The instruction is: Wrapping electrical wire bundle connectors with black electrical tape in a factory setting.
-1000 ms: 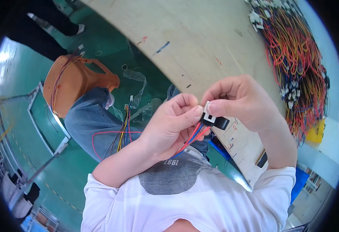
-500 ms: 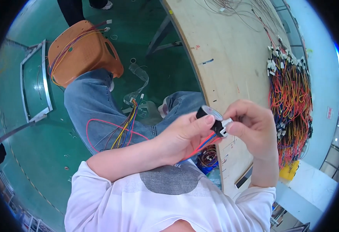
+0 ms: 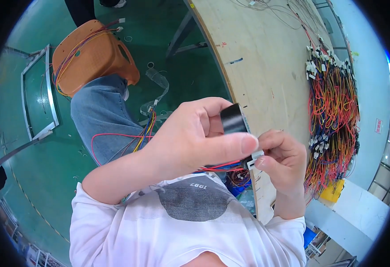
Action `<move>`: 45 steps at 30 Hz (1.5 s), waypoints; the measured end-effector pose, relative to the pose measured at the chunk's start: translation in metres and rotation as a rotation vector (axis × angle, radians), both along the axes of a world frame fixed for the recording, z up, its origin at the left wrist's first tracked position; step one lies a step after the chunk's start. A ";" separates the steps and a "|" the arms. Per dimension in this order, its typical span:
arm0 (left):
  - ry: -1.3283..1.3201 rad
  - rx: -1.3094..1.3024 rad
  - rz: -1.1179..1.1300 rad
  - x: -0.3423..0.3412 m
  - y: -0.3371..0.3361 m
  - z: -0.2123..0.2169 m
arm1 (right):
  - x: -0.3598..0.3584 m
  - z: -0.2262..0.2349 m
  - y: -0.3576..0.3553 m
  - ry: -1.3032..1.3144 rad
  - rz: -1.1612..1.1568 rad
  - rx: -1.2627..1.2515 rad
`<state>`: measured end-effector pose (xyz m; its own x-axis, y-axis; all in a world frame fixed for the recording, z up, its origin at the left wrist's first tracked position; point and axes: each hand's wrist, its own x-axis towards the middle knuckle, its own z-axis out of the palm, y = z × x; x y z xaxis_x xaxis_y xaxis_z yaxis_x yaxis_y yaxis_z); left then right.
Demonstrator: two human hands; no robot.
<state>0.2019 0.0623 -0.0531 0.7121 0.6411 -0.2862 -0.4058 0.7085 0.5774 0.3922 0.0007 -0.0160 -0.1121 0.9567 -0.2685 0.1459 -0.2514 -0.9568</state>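
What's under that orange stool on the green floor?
Under the orange stool, only green floor shows around it. Coloured wires drape over its top; its shell hides whatever lies beneath.

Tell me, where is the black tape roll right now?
In the head view, the tape roll sits mid-frame in the left hand, just above the right hand, beside the wooden table edge.

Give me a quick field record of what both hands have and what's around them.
left hand: grips a roll of black tape
right hand: pinches a small white connector
wires: red and black, run under the left hand toward the connector
bench: wooden, with a heap of wire harnesses
floor: green, orange stool
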 end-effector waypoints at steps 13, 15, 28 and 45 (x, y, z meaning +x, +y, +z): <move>0.212 1.147 0.212 -0.007 -0.031 -0.011 | -0.002 0.000 -0.001 0.031 -0.035 0.057; 0.292 1.308 0.382 0.001 -0.041 -0.013 | -0.003 -0.001 0.000 0.091 -0.044 -0.080; 0.567 1.799 0.447 0.001 -0.054 -0.025 | -0.008 -0.008 0.007 0.239 -0.113 -0.256; 0.969 1.876 0.781 0.014 -0.070 -0.040 | -0.035 -0.013 0.013 0.117 -0.133 -0.049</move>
<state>0.2158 -0.0072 -0.0926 0.3288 0.5145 0.7920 0.4846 -0.8117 0.3261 0.3569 0.0140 -0.0290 -0.0183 0.9513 -0.3078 -0.0036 -0.3079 -0.9514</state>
